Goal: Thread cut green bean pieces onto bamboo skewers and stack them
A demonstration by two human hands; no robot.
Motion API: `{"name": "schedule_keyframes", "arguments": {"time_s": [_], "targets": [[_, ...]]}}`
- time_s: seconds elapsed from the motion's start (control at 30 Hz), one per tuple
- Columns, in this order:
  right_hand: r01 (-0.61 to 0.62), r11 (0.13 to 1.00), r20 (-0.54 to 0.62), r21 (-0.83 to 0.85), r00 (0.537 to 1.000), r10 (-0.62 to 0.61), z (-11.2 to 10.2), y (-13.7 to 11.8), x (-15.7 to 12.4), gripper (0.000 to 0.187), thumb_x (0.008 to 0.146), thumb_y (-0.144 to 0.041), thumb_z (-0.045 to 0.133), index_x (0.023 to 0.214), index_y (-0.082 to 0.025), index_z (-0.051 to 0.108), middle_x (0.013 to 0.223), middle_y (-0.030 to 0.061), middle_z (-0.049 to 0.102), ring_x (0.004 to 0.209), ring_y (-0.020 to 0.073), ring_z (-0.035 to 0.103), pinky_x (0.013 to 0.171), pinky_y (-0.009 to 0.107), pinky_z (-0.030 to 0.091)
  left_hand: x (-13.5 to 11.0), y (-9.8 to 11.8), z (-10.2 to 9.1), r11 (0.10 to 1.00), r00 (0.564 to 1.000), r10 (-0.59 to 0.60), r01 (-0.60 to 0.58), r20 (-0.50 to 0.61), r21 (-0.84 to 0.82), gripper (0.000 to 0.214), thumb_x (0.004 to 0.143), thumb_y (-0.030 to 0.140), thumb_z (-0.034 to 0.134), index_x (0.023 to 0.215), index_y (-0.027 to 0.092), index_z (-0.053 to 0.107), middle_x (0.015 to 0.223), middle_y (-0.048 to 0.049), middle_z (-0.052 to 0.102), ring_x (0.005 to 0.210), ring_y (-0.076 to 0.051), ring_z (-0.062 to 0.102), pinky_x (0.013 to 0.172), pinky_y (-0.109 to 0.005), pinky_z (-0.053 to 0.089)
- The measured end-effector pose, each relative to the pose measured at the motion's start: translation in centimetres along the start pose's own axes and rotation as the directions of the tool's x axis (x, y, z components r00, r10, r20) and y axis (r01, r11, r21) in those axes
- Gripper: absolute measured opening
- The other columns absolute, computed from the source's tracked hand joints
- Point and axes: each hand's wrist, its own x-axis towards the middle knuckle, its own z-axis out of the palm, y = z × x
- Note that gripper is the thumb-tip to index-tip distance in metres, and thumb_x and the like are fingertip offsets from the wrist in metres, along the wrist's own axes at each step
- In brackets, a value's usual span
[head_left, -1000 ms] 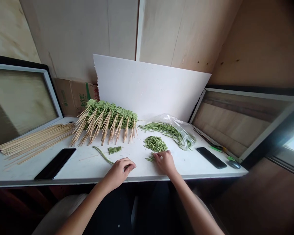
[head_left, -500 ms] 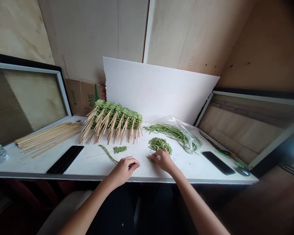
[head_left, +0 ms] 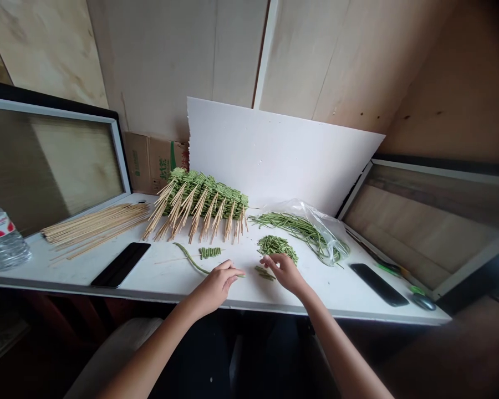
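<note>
My left hand [head_left: 217, 286] is closed around a long green bean [head_left: 189, 259]. The bean trails out to the left, and a short green end pokes past the fingertips on the right. My right hand [head_left: 285, 271] hovers by the pile of cut bean pieces [head_left: 278, 244], fingers curled together; what they hold, if anything, is hidden. Just below its fingertips lie a few cut pieces [head_left: 265, 272]. Left of centre, a row of short bean pieces [head_left: 210, 252] sits on a thin skewer. Behind stands a tall stack of skewered beans [head_left: 208, 191], sticks pointing forward.
Bare skewers [head_left: 95, 224] lie at the left, near a black phone [head_left: 121, 265] and a water bottle [head_left: 2, 238]. Long whole beans [head_left: 299, 226] rest partly under a clear plastic bag [head_left: 330, 244]. Rightward are a second dark phone [head_left: 379, 284] and a computer mouse [head_left: 424, 301].
My right hand has lifted slightly off the table, uncovering the few cut pieces below it. A green bean end now shows past my left fingertips. The whole view has shifted a little.
</note>
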Motion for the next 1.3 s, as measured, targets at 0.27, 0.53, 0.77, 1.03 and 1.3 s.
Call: {"name": "schedule_keyframes", "arguments": {"time_s": [0.27,0.53,0.77,1.03,1.3], "targets": [[0.129,0.958,0.09,0.258,0.984,-0.157,2.4,-4.6,-2.2,0.025,0.093,-0.049,0.069,0.102,-0.027,0.079,0.098,0.0048,0.078,0.087,0.0216,0.068,0.072,0.031,0.05,0.4,0.1,0.6,0.992,0.988,-0.063,0.047,-0.144,-0.113,0.036,0.096,0.024,0.063,0.131,0.024,0.065,0.095,-0.0041,0.074,0.091,-0.019,0.07,0.091,-0.034,0.055],[0.179,0.956,-0.027,0.233,0.984,-0.178,2.0,-4.4,-2.7,0.023,0.096,-0.046,0.066,0.103,-0.026,0.074,0.097,0.0064,0.075,0.091,0.0234,0.064,0.07,0.033,0.05,0.5,-0.1,-0.5,1.0,0.992,-0.015,0.017,-0.128,0.012,0.012,0.095,0.025,0.067,0.098,0.022,0.078,0.095,-0.0057,0.075,0.089,-0.021,0.069,0.082,-0.031,0.052],[0.245,0.949,-0.037,0.2,0.969,-0.243,2.4,-5.3,-3.1,0.017,0.098,-0.039,0.065,0.094,-0.025,0.073,0.091,0.0073,0.072,0.092,0.0251,0.059,0.082,0.04,0.049,0.2,1.6,0.1,1.0,0.995,0.03,-0.03,-0.093,0.007,0.016,0.097,0.018,0.061,0.097,0.021,0.077,0.094,-0.0052,0.069,0.084,-0.018,0.065,0.077,-0.029,0.05],[0.196,0.897,-0.102,0.396,0.98,-0.169,4.3,-5.2,-3.7,0.019,0.096,-0.033,0.065,0.08,-0.024,0.068,0.08,0.0049,0.065,0.089,0.025,0.054,0.083,0.038,0.043,0.2,2.1,0.7,0.992,0.994,0.066,-0.075,-0.085,-0.103,0.027,0.097,0.012,0.054,0.079,0.018,0.073,0.085,-0.0046,0.068,0.081,-0.016,0.064,0.077,-0.028,0.048],[0.034,0.651,0.058,0.758,0.991,-0.12,5.0,-5.1,-3.7,0.027,0.09,-0.047,0.073,0.079,-0.023,0.067,0.082,0.0031,0.061,0.08,0.0207,0.056,0.079,0.034,0.044,0.2,3.5,0.2,0.962,0.997,0.037,-0.053,-0.067,-0.269,0.029,0.096,0.012,0.056,0.071,0.017,0.07,0.077,-0.0033,0.068,0.076,-0.015,0.064,0.076,-0.027,0.048]]}}
